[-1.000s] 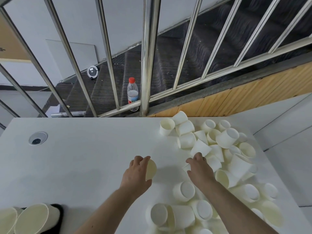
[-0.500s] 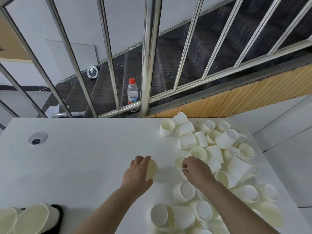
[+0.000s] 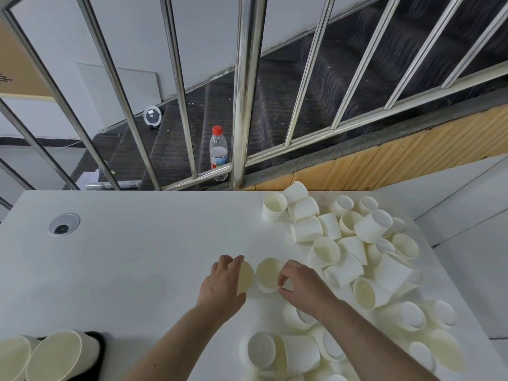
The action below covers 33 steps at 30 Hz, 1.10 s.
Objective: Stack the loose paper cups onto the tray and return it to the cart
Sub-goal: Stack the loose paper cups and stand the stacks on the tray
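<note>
Gripping cup (image 3: 245,276) — left hand (image 3: 220,287) hides it; right hand (image 3: 302,287) pinches second cup (image 3: 268,273).

On the table (image 3: 137,257), the big pile of cups (image 3: 357,257) lies to the right. Two cups sit side by side in the middle, one in the left hand (image 3: 220,284), one in the right hand (image 3: 301,287). Behind the table stands a bottle (image 3: 218,151) on the stairs (image 3: 170,149)
</note>
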### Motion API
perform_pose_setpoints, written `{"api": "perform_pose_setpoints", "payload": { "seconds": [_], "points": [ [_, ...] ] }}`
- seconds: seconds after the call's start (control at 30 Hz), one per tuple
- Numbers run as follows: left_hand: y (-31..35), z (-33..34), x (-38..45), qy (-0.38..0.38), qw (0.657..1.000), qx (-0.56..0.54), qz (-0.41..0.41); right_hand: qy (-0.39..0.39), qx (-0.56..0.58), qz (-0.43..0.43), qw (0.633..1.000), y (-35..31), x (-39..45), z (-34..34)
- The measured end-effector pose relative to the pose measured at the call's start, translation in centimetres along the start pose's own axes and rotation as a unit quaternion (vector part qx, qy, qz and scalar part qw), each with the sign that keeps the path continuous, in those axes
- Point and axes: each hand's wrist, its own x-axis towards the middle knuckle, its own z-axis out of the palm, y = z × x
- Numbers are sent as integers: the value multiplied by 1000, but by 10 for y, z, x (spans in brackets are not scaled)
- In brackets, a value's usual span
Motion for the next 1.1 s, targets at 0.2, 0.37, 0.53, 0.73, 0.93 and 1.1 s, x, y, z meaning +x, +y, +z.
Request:
{"api": "perform_pose_setpoints", "payload": {
  "seconds": [0.2, 0.37, 0.53, 0.73, 0.93, 1.1],
  "points": [
    [-4, 3, -1, -14, 1000, 13, 3, 13, -57, -10, 998, -14, 3, -1],
    [-5, 4, -2, -11, 1000, 20, 21, -24, -76, -6, 997, -25, 8, 5],
    [-6, 2, -4, 0, 1000, 5, 25, -43, -72, -6, 996, -35, 10, 11],
    [-10, -7, -13, 22, 999, -9, 34, 0, -49, -6, 999, -47, -3, 9],
    [-9, -19, -41, 66, 996, -23, 49, 43, -44, -25, 998, -67, -32, -1],
    [-11, -25, -81, 94, 993, -44, 51, 69, -38, -39, 996, -83, -68, -4]
  ]
}}
